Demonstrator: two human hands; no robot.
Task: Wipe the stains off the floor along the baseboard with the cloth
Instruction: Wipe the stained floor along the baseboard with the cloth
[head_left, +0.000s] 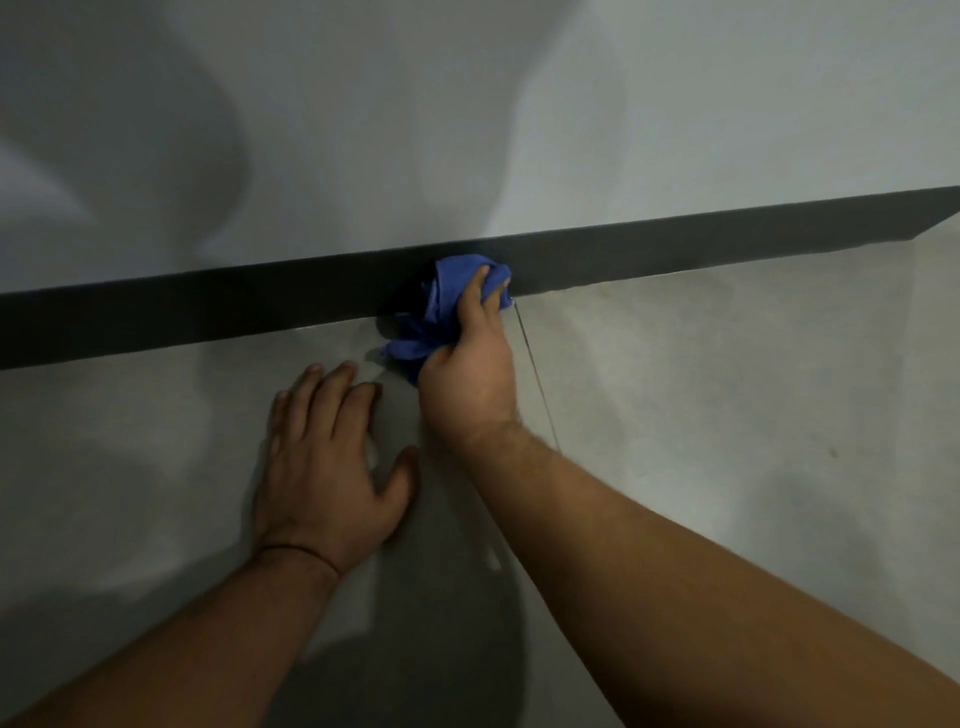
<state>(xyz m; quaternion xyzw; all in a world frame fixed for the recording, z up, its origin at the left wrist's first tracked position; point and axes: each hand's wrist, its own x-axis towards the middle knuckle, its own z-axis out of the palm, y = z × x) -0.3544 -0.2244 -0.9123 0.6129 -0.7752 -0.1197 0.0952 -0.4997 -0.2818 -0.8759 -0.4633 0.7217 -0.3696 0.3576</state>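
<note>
From the head camera we look down at a pale grey tiled floor (727, 389) meeting a light wall (467, 130), with a dark baseboard (208, 317) running across the view from lower left to upper right.

Our right hand (470, 379) is closed around a bunched blue cloth (441, 306), the fingers curled over its top and the thumb side tucked against the lower folds. The cloth is crumpled rather than flat. Its upper part presses against the face of the baseboard, and its lower folds trail onto the floor right at the junction. A thin dark grout line (535, 374) starts at the baseboard just beside the cloth and runs back towards us along the right side of that hand.

Our left hand (332, 457) holds nothing. It lies flat and open on the floor, palm down with fingers spread, a little nearer to us than the cloth and just to its left; its fingertips stop short of the baseboard. A thin dark band (301, 553) circles the left wrist.

Both forearms are bare. Soft shadows fall across the wall and the floor beneath the arms. We cannot make out clear stains near the cloth.
</note>
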